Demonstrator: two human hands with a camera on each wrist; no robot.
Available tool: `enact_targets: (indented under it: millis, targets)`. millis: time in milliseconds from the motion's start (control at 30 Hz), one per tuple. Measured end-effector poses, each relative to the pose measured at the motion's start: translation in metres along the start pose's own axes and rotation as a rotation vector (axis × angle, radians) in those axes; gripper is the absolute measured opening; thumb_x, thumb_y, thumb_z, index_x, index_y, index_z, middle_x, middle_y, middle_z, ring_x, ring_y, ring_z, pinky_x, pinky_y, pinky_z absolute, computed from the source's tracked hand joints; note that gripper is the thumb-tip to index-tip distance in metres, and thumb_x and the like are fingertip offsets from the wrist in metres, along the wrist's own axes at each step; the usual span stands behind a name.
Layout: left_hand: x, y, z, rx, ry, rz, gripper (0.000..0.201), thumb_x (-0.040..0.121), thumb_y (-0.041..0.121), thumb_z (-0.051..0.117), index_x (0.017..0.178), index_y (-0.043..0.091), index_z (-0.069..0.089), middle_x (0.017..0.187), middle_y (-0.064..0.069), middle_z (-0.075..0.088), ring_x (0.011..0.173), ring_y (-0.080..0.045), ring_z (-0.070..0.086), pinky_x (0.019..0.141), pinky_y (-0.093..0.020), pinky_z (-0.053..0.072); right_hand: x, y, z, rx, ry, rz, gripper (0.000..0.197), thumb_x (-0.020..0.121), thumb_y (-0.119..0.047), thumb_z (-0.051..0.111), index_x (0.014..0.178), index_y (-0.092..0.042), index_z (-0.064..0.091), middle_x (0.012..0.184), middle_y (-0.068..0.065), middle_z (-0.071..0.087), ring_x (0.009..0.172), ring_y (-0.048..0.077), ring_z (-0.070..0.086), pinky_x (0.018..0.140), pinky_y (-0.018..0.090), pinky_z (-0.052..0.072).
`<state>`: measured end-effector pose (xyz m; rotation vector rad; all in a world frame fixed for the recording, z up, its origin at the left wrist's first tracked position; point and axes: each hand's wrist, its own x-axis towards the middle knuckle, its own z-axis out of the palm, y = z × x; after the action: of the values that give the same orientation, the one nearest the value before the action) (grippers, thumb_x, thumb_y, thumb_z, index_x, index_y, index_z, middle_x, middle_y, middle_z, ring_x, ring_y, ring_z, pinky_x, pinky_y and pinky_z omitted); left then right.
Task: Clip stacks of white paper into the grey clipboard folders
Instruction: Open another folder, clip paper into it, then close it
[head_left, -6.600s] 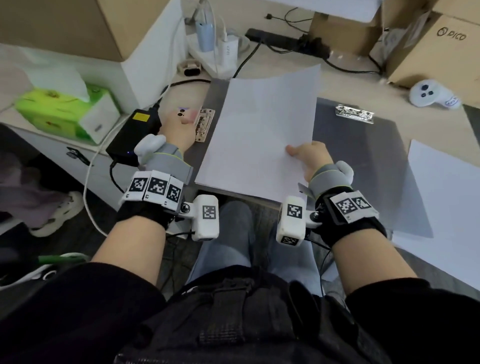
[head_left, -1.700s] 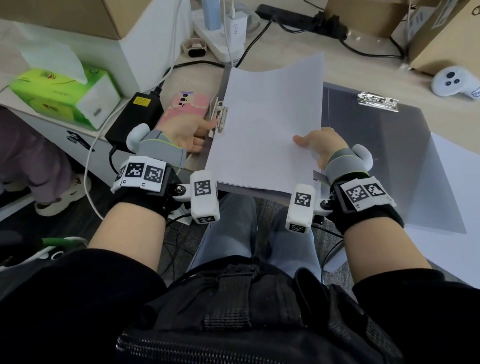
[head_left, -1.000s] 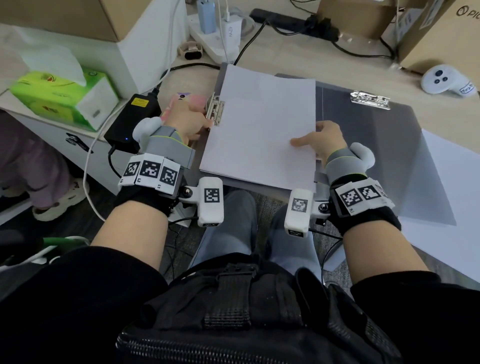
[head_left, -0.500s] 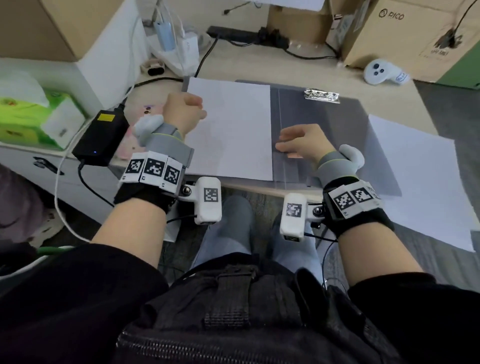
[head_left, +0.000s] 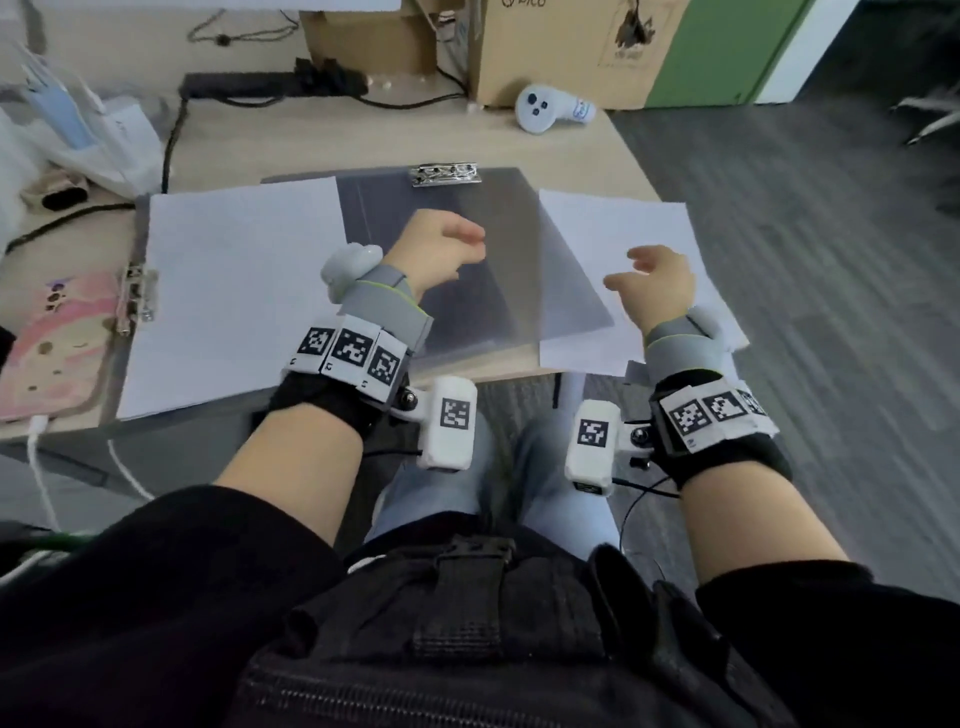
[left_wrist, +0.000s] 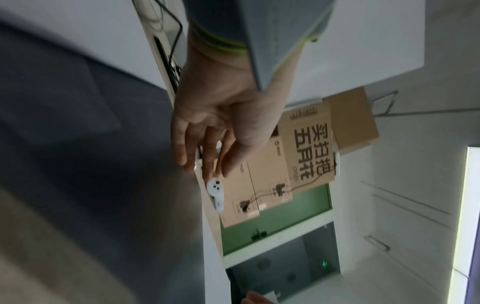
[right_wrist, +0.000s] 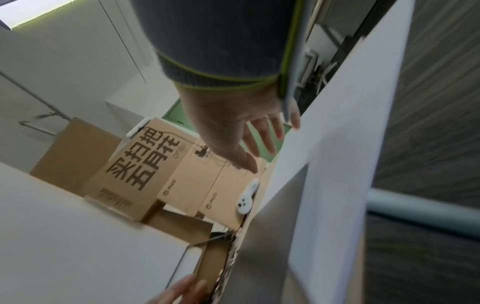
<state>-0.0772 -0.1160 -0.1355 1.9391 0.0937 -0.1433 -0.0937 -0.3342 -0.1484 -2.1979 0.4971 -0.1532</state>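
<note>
1. Left hand (head_left: 439, 249) over the bare grey clipboard (head_left: 498, 249), fingers loose, holding nothing.
2. Right hand (head_left: 655, 283) over loose paper (head_left: 623, 228), fingers spread, empty.
3. Clipped stack (head_left: 228, 291) lies left.

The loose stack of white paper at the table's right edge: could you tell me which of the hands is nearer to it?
Right. The right hand is over the loose stack of white paper; the left hand is beside it, over the empty grey clipboard.
</note>
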Motion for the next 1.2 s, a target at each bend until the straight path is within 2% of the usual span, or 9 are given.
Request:
enact_targets:
  millis: [233,333,433,533,667,800,933,1033,1200]
  targets:
    - [0.020,0.005,0.068,0.078,-0.217,-0.042,0.032,0.087,0.009,0.060,0.119,0.005,0.061,0.097,-0.002,0.060,0.093,-0.013,0.051,0.064,-0.016,0.041,0.012,0.053,-0.041,-0.457,-0.038,0.316,0.075,0.083,-0.035,0.066,0.139,0.001,0.031,0.146,0.019,0.034,0.134,0.037,0.031,0.109,0.041,0.027]
    - [0.027,-0.002,0.078,0.125,-0.221,-0.057,0.031,0.086,0.006,0.061,0.116,0.002,0.062,0.101,-0.005,0.059,0.094,-0.014,0.053,0.066,-0.016,0.043,0.022,0.063,-0.045,-0.366,-0.044,0.355,0.072,0.081,-0.030,0.069,0.137,0.001,0.036,0.142,0.017,0.038,0.129,0.037,0.040,0.098,0.041,0.036]
    - [0.031,-0.006,0.078,0.133,-0.194,-0.054,0.028,0.085,0.003,0.061,0.113,0.001,0.064,0.097,-0.007,0.059,0.092,-0.016,0.053,0.068,-0.017,0.045,0.030,0.065,-0.047,-0.117,-0.083,0.358,0.060,0.077,-0.022,0.072,0.127,-0.002,0.047,0.113,0.008,0.053,0.112,0.030,0.055,0.083,0.033,0.042]
    - [0.033,-0.007,0.076,0.105,-0.204,-0.080,0.028,0.086,0.003,0.060,0.113,0.001,0.063,0.095,-0.008,0.059,0.092,-0.016,0.053,0.068,-0.016,0.046,0.030,0.060,-0.045,0.044,-0.136,0.350,0.049,0.071,-0.017,0.070,0.117,-0.008,0.054,0.116,0.010,0.063,0.105,0.032,0.062,0.094,0.043,0.050]
    - [0.036,-0.003,0.072,0.063,-0.211,-0.090,0.026,0.087,0.006,0.059,0.114,0.003,0.062,0.097,-0.006,0.058,0.093,-0.015,0.054,0.066,-0.016,0.047,0.023,0.043,-0.049,-0.011,0.085,0.109,0.039,0.080,-0.006,0.054,0.119,-0.007,0.058,0.115,0.018,0.066,0.103,0.035,0.062,0.087,0.039,0.050]
    - [0.036,0.008,0.072,-0.042,-0.159,-0.063,0.035,0.091,0.013,0.056,0.125,0.005,0.052,0.093,0.000,0.055,0.074,-0.009,0.053,0.059,-0.018,0.048,0.013,0.018,-0.062,0.012,0.324,-0.173,0.030,0.088,-0.007,0.047,0.117,-0.011,0.056,0.104,0.015,0.069,0.090,0.034,0.061,0.077,0.037,0.047]
    - [0.036,0.038,0.067,-0.242,-0.037,0.058,0.048,0.093,0.025,0.053,0.137,0.011,0.039,0.106,0.008,0.053,0.086,0.001,0.053,0.081,-0.024,0.046,0.013,0.001,-0.063,0.181,0.375,-0.352,0.022,0.087,-0.006,0.050,0.107,-0.007,0.059,0.078,0.013,0.064,0.067,0.025,0.049,0.062,0.028,0.039]
    - [0.038,0.061,0.058,-0.381,0.023,0.158,0.048,0.094,0.027,0.053,0.138,0.013,0.037,0.115,0.006,0.052,0.089,0.012,0.049,0.090,-0.015,0.040,0.013,-0.003,-0.060,0.324,0.373,-0.402,0.016,0.086,-0.004,0.050,0.099,-0.005,0.060,0.064,-0.007,0.049,0.056,0.005,0.037,0.056,0.016,0.034]
    - [0.045,0.091,0.045,-0.409,0.022,0.218,0.049,0.093,0.029,0.053,0.136,0.011,0.039,0.117,-0.001,0.055,0.107,-0.007,0.053,0.089,-0.021,0.041,0.014,-0.018,-0.068,0.435,0.417,-0.493,0.013,0.086,-0.001,0.050,0.095,-0.004,0.060,0.066,-0.017,0.045,0.057,-0.008,0.041,0.058,0.011,0.033]
